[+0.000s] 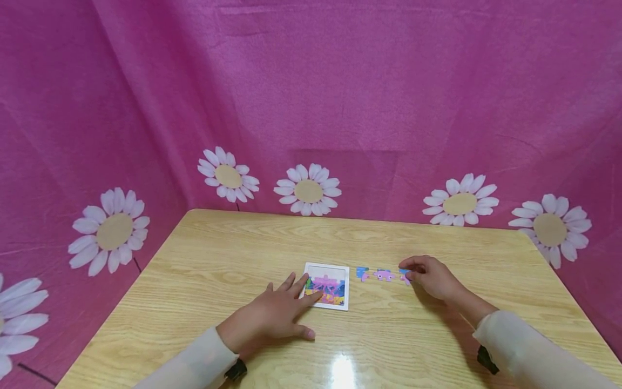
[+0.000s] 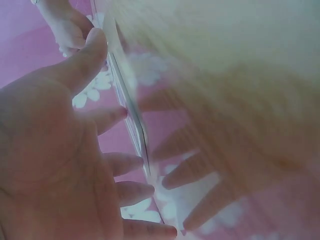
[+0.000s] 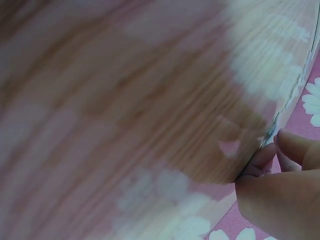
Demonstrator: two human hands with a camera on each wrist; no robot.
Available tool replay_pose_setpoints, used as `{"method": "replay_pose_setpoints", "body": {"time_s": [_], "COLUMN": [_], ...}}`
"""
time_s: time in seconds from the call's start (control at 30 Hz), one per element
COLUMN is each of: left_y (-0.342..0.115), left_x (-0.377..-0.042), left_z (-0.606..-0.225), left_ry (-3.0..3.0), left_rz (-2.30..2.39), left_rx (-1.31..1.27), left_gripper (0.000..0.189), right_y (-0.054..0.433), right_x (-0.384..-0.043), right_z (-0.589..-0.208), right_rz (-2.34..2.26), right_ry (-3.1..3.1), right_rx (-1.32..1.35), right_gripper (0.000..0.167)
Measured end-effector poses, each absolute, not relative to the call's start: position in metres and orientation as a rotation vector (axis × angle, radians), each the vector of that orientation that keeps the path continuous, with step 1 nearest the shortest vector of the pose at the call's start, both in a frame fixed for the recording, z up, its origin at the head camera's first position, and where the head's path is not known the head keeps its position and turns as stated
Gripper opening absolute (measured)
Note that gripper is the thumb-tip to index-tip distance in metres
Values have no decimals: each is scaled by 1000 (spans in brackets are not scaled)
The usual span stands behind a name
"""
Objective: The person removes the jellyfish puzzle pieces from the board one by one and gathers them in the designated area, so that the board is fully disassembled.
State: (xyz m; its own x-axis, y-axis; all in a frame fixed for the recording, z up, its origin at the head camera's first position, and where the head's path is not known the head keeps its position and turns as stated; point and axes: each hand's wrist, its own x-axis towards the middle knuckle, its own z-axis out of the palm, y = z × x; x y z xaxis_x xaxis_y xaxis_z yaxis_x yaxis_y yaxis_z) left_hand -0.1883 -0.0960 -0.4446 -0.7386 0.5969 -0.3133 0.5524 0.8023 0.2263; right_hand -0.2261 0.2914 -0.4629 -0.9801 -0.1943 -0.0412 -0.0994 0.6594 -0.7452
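A small white-framed puzzle tray lies on the table in the head view. Its lower part shows a pink, blue and yellow picture; a pale strip runs across its top. Spread over its left edge, my left hand rests with straight fingers on the tray. To the right lie a blue-and-pink puzzle piece and a pink puzzle piece with two eyes. At the end of this row my right hand pinches another blue-and-pink puzzle piece between thumb and fingers, partly hiding it.
The wooden table has rounded far corners. A pink curtain with large white daisies hangs behind it and along both sides. Light glares off the tabletop near the front. Both wrist views look along the table at a very low angle.
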Motion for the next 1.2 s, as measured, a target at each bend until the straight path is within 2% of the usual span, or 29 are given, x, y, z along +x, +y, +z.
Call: {"method": "replay_pose_setpoints", "body": {"time_s": [0.63,1.2], "left_y": [-114,-115], "left_x": [-180,-181], "left_z": [-439,-443], "left_ry": [2638,2651], "left_rz": [192,186], "left_rx": [883,880], "left_gripper": [87,90], "right_y": [285,239], "right_x": [-230,-235], "right_z": [-455,-446], "right_rz": [-1350,-1369], "right_ry": [2684,2678], "right_rx": [-249,-348], "right_gripper": [26,24]}}
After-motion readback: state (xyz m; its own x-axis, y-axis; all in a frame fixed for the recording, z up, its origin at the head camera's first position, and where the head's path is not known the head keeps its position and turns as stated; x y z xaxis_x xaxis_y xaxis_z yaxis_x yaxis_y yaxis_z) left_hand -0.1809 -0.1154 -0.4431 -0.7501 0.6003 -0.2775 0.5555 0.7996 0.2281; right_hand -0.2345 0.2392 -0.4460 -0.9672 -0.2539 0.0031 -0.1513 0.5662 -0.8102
